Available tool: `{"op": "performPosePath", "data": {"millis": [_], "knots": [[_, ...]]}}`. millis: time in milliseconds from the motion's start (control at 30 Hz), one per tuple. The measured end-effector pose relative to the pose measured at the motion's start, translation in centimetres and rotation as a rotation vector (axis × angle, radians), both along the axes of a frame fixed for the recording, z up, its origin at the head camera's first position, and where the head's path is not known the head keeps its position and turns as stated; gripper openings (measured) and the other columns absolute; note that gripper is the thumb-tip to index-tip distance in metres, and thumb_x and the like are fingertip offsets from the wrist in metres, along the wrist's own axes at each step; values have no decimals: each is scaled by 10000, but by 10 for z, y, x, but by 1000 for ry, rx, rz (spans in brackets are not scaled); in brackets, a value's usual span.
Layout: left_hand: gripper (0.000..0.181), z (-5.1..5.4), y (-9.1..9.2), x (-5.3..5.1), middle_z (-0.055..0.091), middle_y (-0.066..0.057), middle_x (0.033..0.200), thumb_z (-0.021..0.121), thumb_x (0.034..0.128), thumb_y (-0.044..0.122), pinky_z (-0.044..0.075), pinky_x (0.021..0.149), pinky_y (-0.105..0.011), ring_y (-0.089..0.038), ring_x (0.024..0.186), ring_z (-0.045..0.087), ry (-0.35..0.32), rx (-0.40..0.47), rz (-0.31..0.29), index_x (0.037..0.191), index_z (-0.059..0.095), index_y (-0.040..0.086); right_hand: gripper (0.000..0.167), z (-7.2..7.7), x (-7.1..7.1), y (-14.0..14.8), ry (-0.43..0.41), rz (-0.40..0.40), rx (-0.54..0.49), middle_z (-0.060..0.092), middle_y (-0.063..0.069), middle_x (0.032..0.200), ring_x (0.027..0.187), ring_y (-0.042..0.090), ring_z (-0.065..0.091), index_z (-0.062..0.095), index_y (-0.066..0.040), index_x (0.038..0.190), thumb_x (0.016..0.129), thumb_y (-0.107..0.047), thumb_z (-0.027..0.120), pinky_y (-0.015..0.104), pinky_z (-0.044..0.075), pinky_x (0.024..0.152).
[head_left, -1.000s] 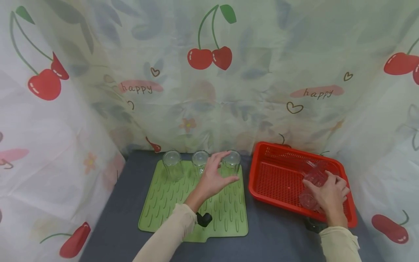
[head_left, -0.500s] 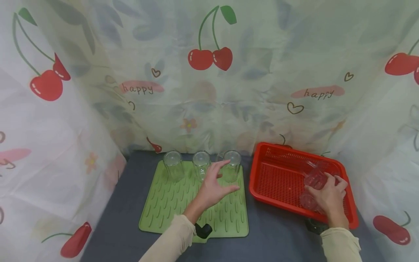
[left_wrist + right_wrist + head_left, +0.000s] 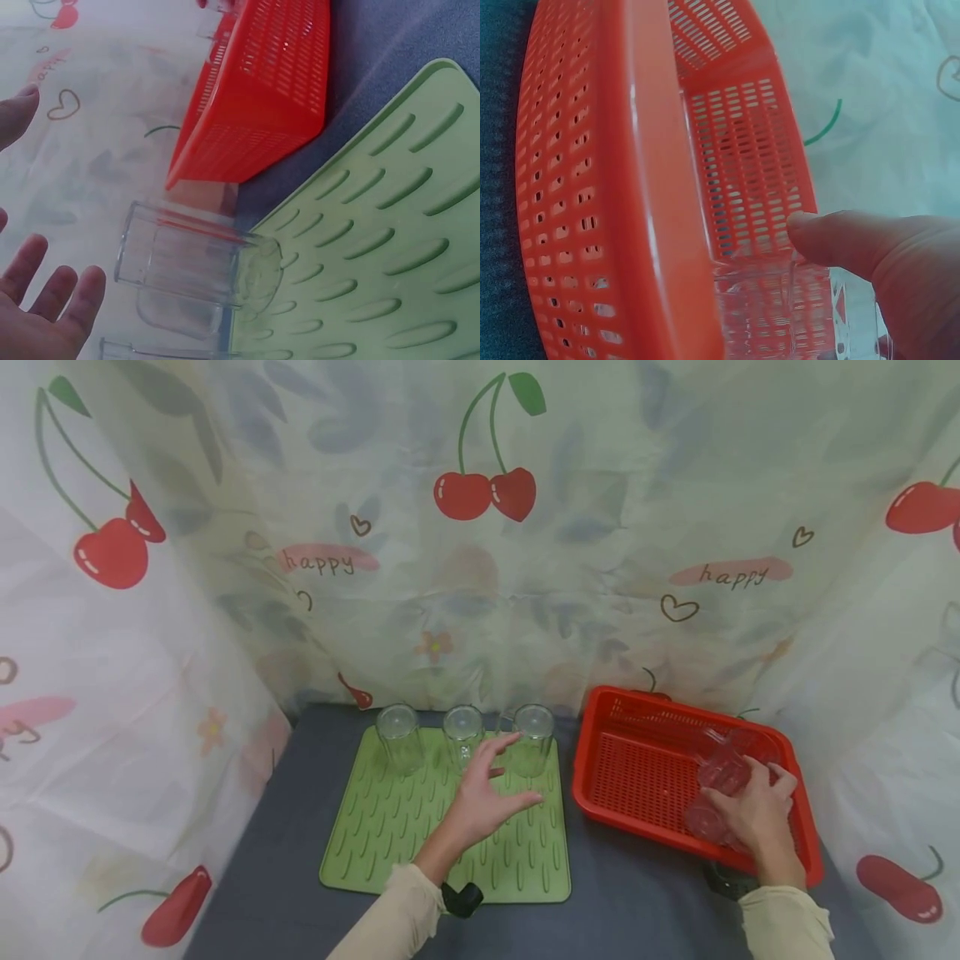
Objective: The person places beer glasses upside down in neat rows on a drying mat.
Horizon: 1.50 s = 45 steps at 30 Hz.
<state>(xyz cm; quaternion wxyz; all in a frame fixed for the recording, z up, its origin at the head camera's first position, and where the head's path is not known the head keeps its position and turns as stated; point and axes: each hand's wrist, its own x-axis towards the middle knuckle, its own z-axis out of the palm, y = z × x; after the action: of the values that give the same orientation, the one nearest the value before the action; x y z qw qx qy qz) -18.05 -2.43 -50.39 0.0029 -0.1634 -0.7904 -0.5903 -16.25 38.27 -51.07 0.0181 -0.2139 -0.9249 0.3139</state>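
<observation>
My left hand [image 3: 480, 802] hovers over the green ridged mat [image 3: 375, 847], thumb and fingers spread apart, holding nothing. Just beyond it stands the rightmost clear glass mug [image 3: 534, 756], its handle toward the left; the left wrist view shows this mug [image 3: 187, 255] apart from the fingers. Inside the red basket [image 3: 637, 828], my right hand [image 3: 761, 810] grips a clear glass mug [image 3: 723, 768], which lies among other glassware. In the right wrist view the thumb [image 3: 840, 240] presses the mug's edge; most of the other fingers are hidden.
Two more clear glasses, a left one [image 3: 400, 743] and a middle one [image 3: 463, 739], stand along the mat's back edge. Another glass [image 3: 705, 822] lies near the basket's front wall. A printed curtain [image 3: 480, 577] encloses the dark table [image 3: 262, 877] behind and at both sides.
My left hand has drawn slightly back toward me, showing more of the rightmost mug and its handle. The right hand stays almost still in the basket.
</observation>
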Motion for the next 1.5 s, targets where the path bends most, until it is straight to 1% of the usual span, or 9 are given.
{"op": "performPosePath", "data": {"millis": [233,500,633,767,1100,1233,1333,1400,1500], "knots": [[882,-2,-4,2,442,65,1534,903,782,245,506,1091,-478,-220,1408,432,5,9,5,1531,438,273,997,7,2,-4,-1,1,8,74,338,1607,1396,592,209,184,40,1590,876,-301,789,771,433,983],[860,0,-8,1,456,43,1543,897,791,277,489,1105,-499,-201,1419,433,-3,57,0,1495,420,411,1013,17,5,-8,17,22,52,218,377,1558,1364,577,251,195,6,1600,865,-326,807,750,464,960],[847,1,-9,-1,454,88,1539,890,800,292,482,1107,-516,-182,1418,433,-12,78,0,1488,418,433,988,23,5,-10,45,44,87,287,386,1505,1317,563,295,228,22,1583,866,-342,802,747,470,942],[839,3,-11,-1,447,147,1529,887,804,295,480,1107,-521,-159,1413,439,-20,91,-3,1483,418,448,964,31,6,-14,85,69,110,316,387,1481,1292,551,314,256,27,1572,879,-386,784,747,467,935],[839,9,-15,-1,452,83,1539,877,817,252,493,1095,-515,-199,1390,465,1,132,-12,1502,416,397,920,54,13,-29,241,129,118,384,342,1454,1280,513,349,321,18,1554,892,-436,769,715,469,914],[840,12,-17,-2,446,104,1539,872,822,233,487,1100,-500,-194,1392,461,-14,152,-14,1505,412,396,904,61,15,-37,289,147,89,396,314,1453,1276,480,363,330,-23,1573,903,-460,752,514,511,813],[835,15,-19,-1,441,98,1548,868,827,244,482,1100,-488,-200,1401,458,-20,155,-16,1508,409,393,893,66,17,-43,312,158,71,391,294,1444,1256,451,385,332,-67,1589,905,-454,754,296,451,748],[835,18,-20,0,440,88,1552,868,827,249,478,1105,-506,-213,1406,456,-24,161,-18,1512,409,383,860,69,18,-48,340,167,52,393,280,1436,1240,424,406,364,-84,1578,902,-438,762,211,449,735],[840,22,-21,1,441,85,1555,867,827,247,477,1111,-518,-216,1408,454,-22,164,-22,1516,406,380,786,72,19,-54,399,180,2,418,232,1393,1174,315,463,430,-89,1530,896,-389,783,32,417,715]]}}
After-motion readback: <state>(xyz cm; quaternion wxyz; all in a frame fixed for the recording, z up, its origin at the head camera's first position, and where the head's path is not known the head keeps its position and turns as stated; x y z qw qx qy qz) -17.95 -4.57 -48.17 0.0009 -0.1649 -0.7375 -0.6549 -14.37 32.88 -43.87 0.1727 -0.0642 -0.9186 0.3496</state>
